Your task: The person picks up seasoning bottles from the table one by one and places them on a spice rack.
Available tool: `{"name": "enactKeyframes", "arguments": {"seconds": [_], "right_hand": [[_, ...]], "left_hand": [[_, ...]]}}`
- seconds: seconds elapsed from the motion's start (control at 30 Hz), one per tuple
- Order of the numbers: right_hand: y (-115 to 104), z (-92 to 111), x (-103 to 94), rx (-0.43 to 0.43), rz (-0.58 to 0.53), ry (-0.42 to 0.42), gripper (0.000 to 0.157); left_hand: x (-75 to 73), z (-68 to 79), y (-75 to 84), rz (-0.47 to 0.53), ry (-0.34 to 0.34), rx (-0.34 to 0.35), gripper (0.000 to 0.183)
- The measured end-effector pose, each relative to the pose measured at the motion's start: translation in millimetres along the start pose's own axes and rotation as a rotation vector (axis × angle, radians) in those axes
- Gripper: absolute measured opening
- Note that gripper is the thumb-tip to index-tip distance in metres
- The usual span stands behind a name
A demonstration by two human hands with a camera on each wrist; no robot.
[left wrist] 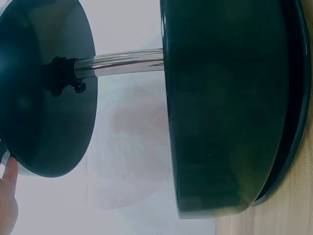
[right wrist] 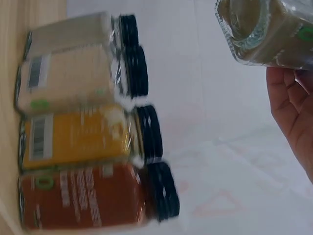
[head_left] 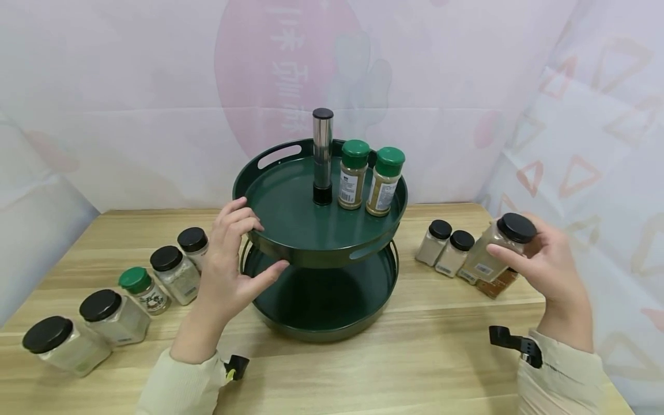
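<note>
A dark green two-tier round tray (head_left: 290, 230) stands on the table with a chrome post (head_left: 323, 150) through its upper tier. My left hand (head_left: 225, 265) holds the upper tier's near-left rim, fingers over the edge and thumb on the outer wall. In the left wrist view, a fingertip (left wrist: 11, 169) touches that tier's edge. Two green-capped spice bottles (head_left: 353, 176) stand on its right side. At the right, my right hand (head_left: 557, 265) grips a black-lidded glass spice jar (head_left: 490, 251), tilted and raised above the table; its base (right wrist: 249, 29) shows in the right wrist view.
Several spice jars (head_left: 168, 276) line the table's left side, one green-capped (head_left: 142, 288). On the right stand more black-lidded jars (head_left: 433, 245), including a yellow one (right wrist: 83, 137) and a red-brown one (right wrist: 88, 198). The tray's lower tier (head_left: 321, 331) bears nothing visible. A printed cloth (head_left: 155, 144) hangs behind.
</note>
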State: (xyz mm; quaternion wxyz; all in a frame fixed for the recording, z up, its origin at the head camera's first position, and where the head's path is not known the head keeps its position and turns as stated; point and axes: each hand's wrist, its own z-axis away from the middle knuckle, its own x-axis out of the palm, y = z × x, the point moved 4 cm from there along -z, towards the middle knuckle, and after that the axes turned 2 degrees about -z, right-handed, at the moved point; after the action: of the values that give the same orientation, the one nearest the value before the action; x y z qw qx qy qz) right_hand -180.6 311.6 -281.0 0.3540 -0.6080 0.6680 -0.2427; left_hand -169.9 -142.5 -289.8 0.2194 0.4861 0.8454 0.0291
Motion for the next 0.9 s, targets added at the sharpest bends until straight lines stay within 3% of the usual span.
{"name": "enactKeyframes", "arguments": {"seconds": [0.17,0.4,0.57,0.9], "right_hand": [[-8.6,-16.4,20.4,-0.059,-0.006,-0.08,0.047],[-22.3,-36.5,45.5,-0.144,-0.125,-0.127,0.044],[-34.6,-50.9,60.6,-0.196,-0.114,-0.192,0.038],[-57.8,-79.7,87.5,-0.239,-0.185,-0.248,0.031]], "left_hand": [[0.2,0.2,0.0,0.0,0.005,0.0,0.064],[0.7,0.1,-0.1,0.005,0.009,0.004,0.064],[1.2,0.2,-0.4,0.012,0.012,0.006,0.063],[0.6,0.5,-0.7,0.003,0.002,-0.008,0.064]]}}
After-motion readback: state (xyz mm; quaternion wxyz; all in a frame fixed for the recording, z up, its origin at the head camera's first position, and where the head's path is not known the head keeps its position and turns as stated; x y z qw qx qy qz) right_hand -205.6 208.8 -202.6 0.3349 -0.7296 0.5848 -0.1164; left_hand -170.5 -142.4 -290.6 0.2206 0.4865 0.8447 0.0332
